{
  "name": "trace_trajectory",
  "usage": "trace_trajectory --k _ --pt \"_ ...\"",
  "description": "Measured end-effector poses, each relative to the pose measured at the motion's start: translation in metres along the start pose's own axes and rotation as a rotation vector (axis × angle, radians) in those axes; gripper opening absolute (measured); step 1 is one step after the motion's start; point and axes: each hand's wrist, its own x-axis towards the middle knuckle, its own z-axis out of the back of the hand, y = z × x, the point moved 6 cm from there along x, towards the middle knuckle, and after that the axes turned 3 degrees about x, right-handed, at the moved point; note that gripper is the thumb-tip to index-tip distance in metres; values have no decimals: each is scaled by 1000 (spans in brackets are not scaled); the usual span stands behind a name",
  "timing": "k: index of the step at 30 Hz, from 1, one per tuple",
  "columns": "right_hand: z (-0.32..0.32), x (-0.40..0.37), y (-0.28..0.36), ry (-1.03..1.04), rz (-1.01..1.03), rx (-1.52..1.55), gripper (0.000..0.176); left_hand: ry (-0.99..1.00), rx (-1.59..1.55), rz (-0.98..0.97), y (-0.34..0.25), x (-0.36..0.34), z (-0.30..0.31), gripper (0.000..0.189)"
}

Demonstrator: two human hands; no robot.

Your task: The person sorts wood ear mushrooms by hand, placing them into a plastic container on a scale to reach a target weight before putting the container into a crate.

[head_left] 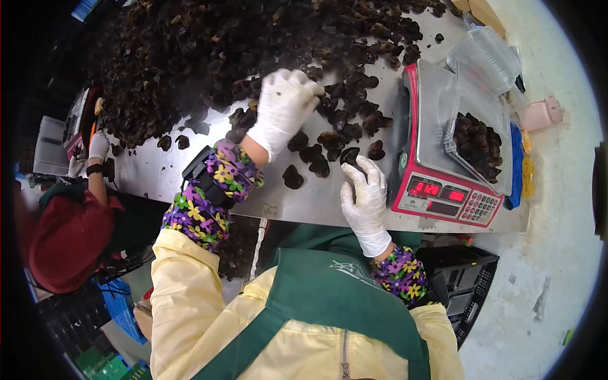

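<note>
Gloved left hand [285, 107] is up at twelve o'clock, fingers curled down over the near edge of the big dark heap [158, 69], and I cannot tell whether anything is in that grip. Down towards four, just off centre, the right hand [367, 199] has its thumb and fingers loosely parted, fingertips right at a dark, glossy piece [349, 156] on the metal table [316, 202]. More loose pieces [335, 136] lie scattered between the heap and the red-trimmed scale [421, 168], which sits between two and three with red digits glowing. On its plate, a clear tub [453, 136] rests tilted, loaded with dark pieces [478, 145]! Clear containers [484, 60] stand beyond at two, and over at nine a co-worker in red [73, 234] reaches a gloved hand [99, 145] beside another scale [76, 120].
</note>
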Motion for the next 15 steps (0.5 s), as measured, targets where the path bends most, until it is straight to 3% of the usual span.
trace_trajectory --k 2,7,12,15 --pt "0 0 0 1 0 -5 37 68 -77 -93 -19 -4 -13 19" --pt "2 -1 -1 -26 -2 25 38 100 41 -69 -26 1 -28 17" --pt "1 -2 -2 -40 10 29 37 22 63 47 -8 3 -11 15" --pt "1 -1 -3 -40 18 38 36 -5 10 -26 -13 2 -5 18"
